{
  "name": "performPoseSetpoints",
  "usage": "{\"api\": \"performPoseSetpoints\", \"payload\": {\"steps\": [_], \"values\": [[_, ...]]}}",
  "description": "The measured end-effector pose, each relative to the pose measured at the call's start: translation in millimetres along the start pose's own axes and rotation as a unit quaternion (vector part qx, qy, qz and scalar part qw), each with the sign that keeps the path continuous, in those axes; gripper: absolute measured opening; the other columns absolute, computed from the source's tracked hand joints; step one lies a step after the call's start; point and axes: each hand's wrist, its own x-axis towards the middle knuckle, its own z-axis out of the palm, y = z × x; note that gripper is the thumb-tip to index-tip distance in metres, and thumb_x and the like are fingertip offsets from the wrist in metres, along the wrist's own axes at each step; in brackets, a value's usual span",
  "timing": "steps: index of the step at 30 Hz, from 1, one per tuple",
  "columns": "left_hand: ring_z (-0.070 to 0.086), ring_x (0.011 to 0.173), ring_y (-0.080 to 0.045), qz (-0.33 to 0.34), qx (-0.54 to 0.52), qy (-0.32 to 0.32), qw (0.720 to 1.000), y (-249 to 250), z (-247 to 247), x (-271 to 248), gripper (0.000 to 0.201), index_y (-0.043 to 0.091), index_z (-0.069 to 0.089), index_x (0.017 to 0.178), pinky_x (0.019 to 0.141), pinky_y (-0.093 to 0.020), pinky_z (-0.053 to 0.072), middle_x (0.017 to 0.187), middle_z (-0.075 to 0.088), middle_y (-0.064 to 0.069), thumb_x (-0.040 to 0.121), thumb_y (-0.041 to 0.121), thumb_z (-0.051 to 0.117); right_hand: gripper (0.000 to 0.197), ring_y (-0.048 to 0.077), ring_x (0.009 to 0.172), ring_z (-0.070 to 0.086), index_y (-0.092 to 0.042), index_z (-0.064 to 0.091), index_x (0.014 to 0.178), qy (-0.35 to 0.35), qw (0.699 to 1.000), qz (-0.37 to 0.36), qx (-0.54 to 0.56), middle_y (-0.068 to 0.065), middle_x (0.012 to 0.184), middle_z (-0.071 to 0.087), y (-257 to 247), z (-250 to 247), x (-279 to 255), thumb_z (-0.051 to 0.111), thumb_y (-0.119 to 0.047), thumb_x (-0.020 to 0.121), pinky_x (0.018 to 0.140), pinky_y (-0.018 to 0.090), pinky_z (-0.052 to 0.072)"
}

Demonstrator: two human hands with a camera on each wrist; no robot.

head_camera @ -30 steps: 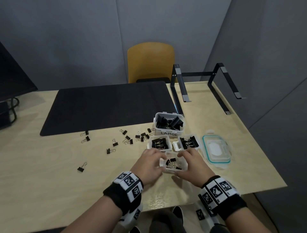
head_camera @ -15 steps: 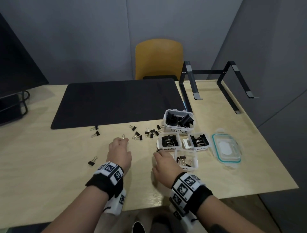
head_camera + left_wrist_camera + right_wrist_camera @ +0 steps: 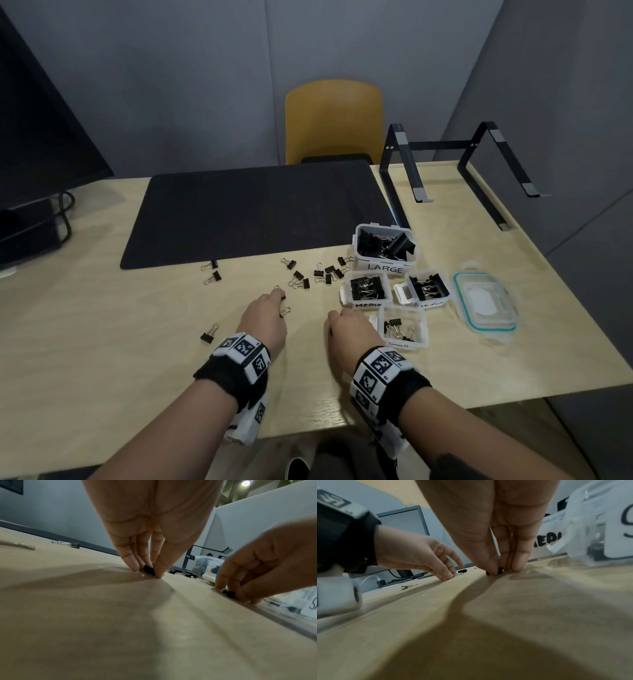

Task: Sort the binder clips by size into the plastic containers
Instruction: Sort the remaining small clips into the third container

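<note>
On the wooden table, my left hand [image 3: 278, 300] pinches a small black binder clip [image 3: 148, 569] between thumb and fingers. My right hand [image 3: 334, 317] pinches another small black clip [image 3: 500, 569] against the table, just left of the "Small" container [image 3: 423, 337]. That clear container holds a few small clips. Behind it stand two "Medium" containers [image 3: 346, 297] [image 3: 400, 294] and the "LARGE" container [image 3: 385, 269], all with black clips inside. Several loose small clips [image 3: 325, 272] lie beyond my left hand, and one lone clip [image 3: 209, 334] lies to its left.
A clear lid with a teal seal [image 3: 484, 303] lies right of the containers. A black desk mat [image 3: 253, 212] covers the table's far middle, with a black laptop stand [image 3: 455, 171] at the back right, a monitor [image 3: 41, 137] at the left and a yellow chair [image 3: 334, 120] behind.
A second ago both hands held the Small container. They let it go: the left hand moved left to the loose clips, and the right hand dropped to the table beside the container.
</note>
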Motion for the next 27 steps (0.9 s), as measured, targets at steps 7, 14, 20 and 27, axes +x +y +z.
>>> {"api": "performPoseSetpoints", "payload": {"steps": [7,14,20,27], "values": [[0.058,0.102,-0.020,0.017,-0.065,-0.015,0.998,12,3,-2,0.050,0.023,0.045,0.133,0.089,-0.031,0.045,0.112,0.062,0.000,0.085,0.014,0.054,0.018,0.030,0.099,0.055,-0.003,0.054,0.102,0.021,0.999,-0.026,0.021,0.016,0.105,0.059,0,-1,3,0.042,-0.008,0.090,0.082,0.037,0.048],[0.053,0.093,-0.009,0.083,-0.130,-0.018,0.988,38,1,-2,0.046,0.026,0.048,0.130,0.086,-0.023,0.044,0.102,0.054,0.010,0.085,0.017,0.058,0.010,0.017,0.082,0.055,-0.013,0.057,0.091,0.092,0.985,-0.028,0.145,0.002,0.091,0.060,20,-29,-14,0.058,-0.018,0.083,0.070,0.027,0.046],[0.049,0.095,-0.004,0.158,-0.156,-0.028,0.975,72,-2,-8,0.047,0.027,0.045,0.133,0.090,-0.023,0.045,0.114,0.047,0.010,0.088,0.017,0.057,0.011,0.008,0.072,0.055,-0.018,0.059,0.080,0.086,0.974,0.048,0.203,-0.002,0.082,0.061,78,-58,-31,0.064,-0.009,0.077,0.058,0.015,0.041],[0.047,0.096,-0.003,0.220,-0.152,-0.059,0.962,112,13,-18,0.055,0.028,0.037,0.138,0.089,-0.020,0.045,0.127,0.043,0.011,0.088,0.018,0.058,0.019,0.012,0.078,0.052,-0.025,0.053,0.075,0.079,0.981,0.055,0.169,-0.004,0.085,0.057,116,-57,-41,0.065,-0.010,0.077,0.061,0.013,0.036]]}}
